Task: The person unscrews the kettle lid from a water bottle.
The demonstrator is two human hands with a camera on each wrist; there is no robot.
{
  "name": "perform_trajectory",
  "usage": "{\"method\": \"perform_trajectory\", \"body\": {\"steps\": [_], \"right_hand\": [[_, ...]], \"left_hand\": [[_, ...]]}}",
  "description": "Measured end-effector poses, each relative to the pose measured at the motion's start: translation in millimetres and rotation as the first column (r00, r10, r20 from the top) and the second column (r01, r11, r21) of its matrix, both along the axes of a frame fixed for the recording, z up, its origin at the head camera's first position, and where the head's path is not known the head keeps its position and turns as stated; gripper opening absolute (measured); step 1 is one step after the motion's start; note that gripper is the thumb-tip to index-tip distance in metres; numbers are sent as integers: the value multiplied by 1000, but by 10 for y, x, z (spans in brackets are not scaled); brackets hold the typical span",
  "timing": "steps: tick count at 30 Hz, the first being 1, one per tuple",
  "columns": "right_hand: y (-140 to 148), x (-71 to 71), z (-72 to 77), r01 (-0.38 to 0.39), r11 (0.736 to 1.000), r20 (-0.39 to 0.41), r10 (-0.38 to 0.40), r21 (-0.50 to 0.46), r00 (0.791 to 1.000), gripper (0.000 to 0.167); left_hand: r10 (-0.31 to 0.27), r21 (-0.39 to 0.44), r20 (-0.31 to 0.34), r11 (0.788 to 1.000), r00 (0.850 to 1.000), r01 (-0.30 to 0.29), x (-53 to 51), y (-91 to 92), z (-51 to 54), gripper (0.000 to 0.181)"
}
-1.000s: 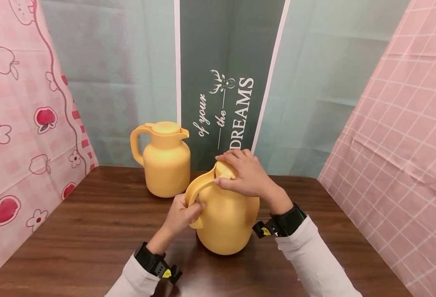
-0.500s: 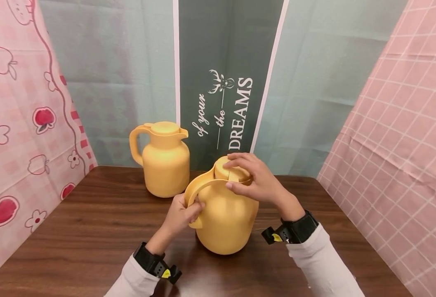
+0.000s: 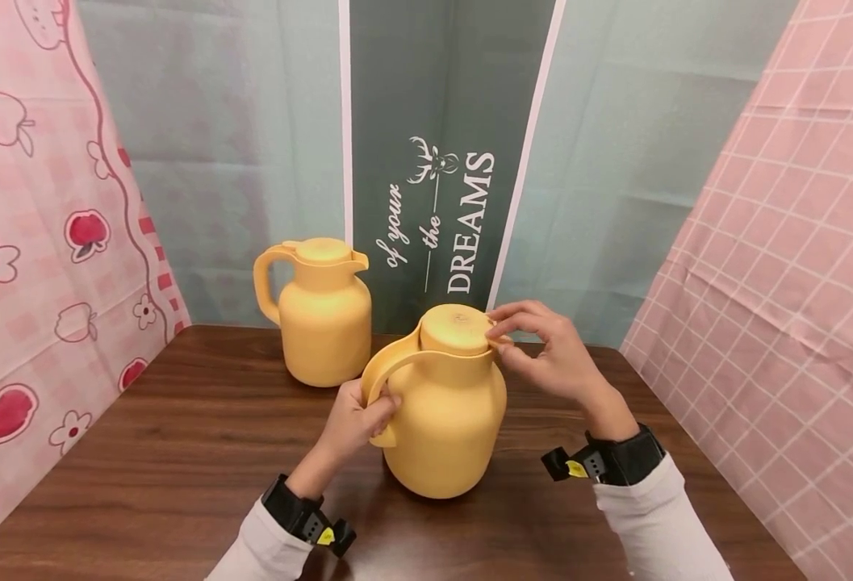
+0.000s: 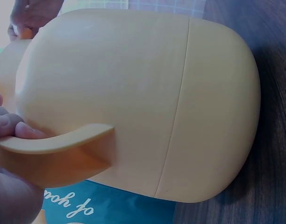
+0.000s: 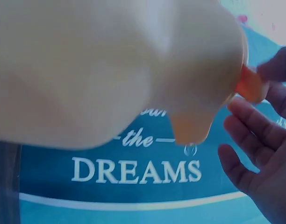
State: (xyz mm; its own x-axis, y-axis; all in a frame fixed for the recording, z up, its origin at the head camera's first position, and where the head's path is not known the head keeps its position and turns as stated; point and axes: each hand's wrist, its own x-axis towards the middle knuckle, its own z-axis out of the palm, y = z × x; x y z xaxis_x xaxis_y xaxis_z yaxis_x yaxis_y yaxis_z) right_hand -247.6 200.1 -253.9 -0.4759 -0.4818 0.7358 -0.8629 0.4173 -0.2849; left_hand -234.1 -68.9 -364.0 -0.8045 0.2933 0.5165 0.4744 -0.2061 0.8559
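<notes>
Standing on the wooden counter (image 3: 179,484), in front and to the right of a similar rear jug (image 3: 327,331), a smooth yellow jug (image 3: 444,420) is seen, round-shouldered, its lower body ringed by a thin seam, its flat lid (image 3: 457,329) faintly marked. Its curved handle (image 3: 390,363) is gripped by the curled left hand (image 3: 353,421); a small orange-looking tab (image 5: 251,86) at the lid's edge is pinched by the right hand (image 3: 558,359), its lower fingers spread.

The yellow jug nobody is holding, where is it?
In the head view, the untouched jug stands left of centre, near the back edge of the brown table, behind and to the left of the held jug.
</notes>
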Motion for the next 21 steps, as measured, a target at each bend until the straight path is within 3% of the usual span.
{"method": "perform_trajectory", "body": {"steps": [6,13,18,21], "right_hand": [[42,-121,-50,142,989,63,-140,-30,988,20],[9,-247,9,213,977,162,-213,16,963,17],[-63,-334,148,236,966,260,-256,104,931,17],[-117,-379,231,244,955,315,-288,171,905,15]], "left_hand": [[-8,6,-19,1000,1000,8,-18,-15,-22,20],[-9,5,-12,1000,1000,9,-3,11,-11,21],[-12,-4,3,1000,1000,12,8,13,8,24],[-8,-7,3,1000,1000,8,71,1,91,24]]}}
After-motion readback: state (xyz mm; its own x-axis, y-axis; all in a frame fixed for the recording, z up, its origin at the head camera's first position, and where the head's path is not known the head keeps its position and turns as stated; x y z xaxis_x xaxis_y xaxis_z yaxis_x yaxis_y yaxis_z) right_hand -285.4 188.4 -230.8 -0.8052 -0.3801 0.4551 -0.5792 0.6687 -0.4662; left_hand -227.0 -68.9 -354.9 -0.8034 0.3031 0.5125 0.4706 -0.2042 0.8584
